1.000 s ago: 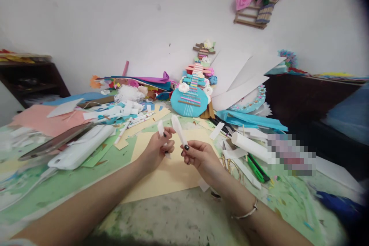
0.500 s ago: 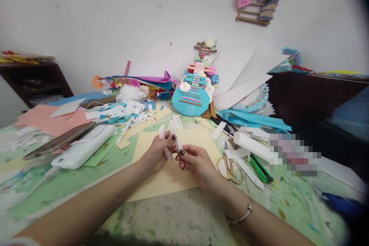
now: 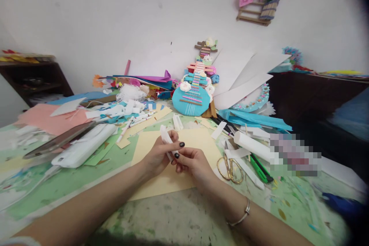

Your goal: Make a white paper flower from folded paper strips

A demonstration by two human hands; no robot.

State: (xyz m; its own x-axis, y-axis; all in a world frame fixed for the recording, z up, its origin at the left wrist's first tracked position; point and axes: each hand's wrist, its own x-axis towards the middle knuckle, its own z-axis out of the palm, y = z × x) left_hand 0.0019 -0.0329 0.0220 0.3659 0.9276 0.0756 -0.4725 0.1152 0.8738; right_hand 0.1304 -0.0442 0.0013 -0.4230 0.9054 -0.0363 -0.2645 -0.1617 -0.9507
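Observation:
White paper strips (image 3: 166, 137) stand up from between my fingers, close together. My left hand (image 3: 158, 153) is closed around them, its thumb lying across toward the right. Against their lower end, my right hand (image 3: 191, 163) pinches with thumb and fingertips, touching the left. How many pieces there are I cannot make out. Both hands are above a cream sheet of paper (image 3: 152, 186) on the table. Just beyond them lies a small folded white piece (image 3: 178, 122). To the right of my right hand rest gold-handled scissors (image 3: 230, 169).
A blue paper lute (image 3: 191, 102) with flowers leans at the wall. A green cutter (image 3: 259, 167) and a white roll (image 3: 253, 147) lie right. On the left are a white power bank (image 3: 83, 147), a phone (image 3: 59, 140), pens (image 3: 129, 125) and paper scraps.
The strip that my right hand held apart has come against the one in my left hand. My left thumb has moved right and down across them.

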